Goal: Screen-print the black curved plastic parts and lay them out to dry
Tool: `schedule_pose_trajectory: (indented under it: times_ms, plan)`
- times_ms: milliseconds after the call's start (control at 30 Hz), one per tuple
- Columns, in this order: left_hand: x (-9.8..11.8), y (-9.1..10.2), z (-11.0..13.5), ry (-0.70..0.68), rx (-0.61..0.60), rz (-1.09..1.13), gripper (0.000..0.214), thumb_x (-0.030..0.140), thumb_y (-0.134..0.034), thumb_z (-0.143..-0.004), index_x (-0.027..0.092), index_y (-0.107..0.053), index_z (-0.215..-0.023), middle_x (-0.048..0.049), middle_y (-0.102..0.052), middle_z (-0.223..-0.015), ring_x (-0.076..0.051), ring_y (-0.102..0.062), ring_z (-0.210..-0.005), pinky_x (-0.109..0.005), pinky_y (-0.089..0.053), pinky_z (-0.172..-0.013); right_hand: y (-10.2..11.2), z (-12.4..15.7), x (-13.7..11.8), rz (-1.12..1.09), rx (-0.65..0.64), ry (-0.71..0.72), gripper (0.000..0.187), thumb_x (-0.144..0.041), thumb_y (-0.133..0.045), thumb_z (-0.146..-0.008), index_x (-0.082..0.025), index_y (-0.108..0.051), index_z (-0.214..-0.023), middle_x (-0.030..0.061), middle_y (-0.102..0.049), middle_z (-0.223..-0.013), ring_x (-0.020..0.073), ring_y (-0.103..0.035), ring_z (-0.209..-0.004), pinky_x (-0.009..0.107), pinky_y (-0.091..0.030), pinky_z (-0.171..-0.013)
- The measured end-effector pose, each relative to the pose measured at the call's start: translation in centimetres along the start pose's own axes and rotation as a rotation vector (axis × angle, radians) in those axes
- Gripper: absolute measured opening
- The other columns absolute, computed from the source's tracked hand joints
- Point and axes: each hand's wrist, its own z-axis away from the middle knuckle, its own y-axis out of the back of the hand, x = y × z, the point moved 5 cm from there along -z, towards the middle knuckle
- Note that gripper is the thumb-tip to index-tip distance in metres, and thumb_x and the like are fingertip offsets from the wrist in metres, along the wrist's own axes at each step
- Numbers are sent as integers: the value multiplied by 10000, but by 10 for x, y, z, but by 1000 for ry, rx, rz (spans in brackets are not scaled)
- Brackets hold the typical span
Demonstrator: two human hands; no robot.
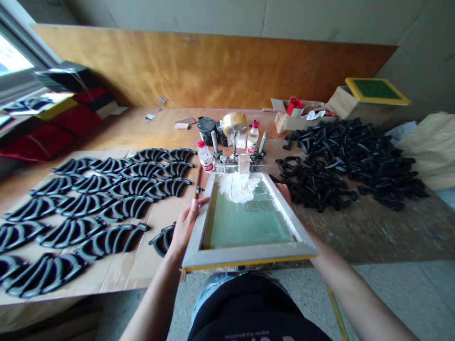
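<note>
A screen printing frame [249, 252] with greenish mesh lies in front of me, its near edge toward my body. White paste [239, 188] is spread over the far part of the mesh. At the frame's left side is my left hand [187, 219], thumb up against the edge and fingers curling in under it. On the opposite side, my right hand [283, 192] is mostly hidden behind the frame; its fingers do not show clearly. A metal clamp [227, 166] stands at the frame's far end. One black curved handle piece [164, 240] lies beside my left wrist.
Rows of black curved handles [121, 187] cover cardboard [137, 265] at left. A heap of black handles [341, 156] lies at right. Behind the frame stand two red-capped bottles [205, 157], a black tub [206, 129] and a tape roll [234, 122]. Boxes [350, 102] sit back right.
</note>
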Motion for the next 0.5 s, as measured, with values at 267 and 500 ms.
schedule_pose_trajectory:
  times_ms: [267, 500]
  plan:
    - [-97, -10, 7, 115, -6, -75, 755, 528, -660, -779, 225, -463, -1442, -12, -700, -792, -172, -636, -687, -246, -486, -616, -15, -89, -51, 203, -21, 167, 440, -163, -706, -813, -149, -590, -1237, 131, -598, -1234, 270, -523, -1152, 401, -438, -983]
    - [-109, -6, 3, 140, 39, -117, 618, 521, -657, -786, 229, -580, -1325, -84, -730, -1087, -250, -664, -995, -311, -507, -807, -42, -42, -80, 276, -315, 389, 75, -122, -568, -880, -147, -639, -882, 94, -663, -897, 224, -556, -906, 325, -434, -802]
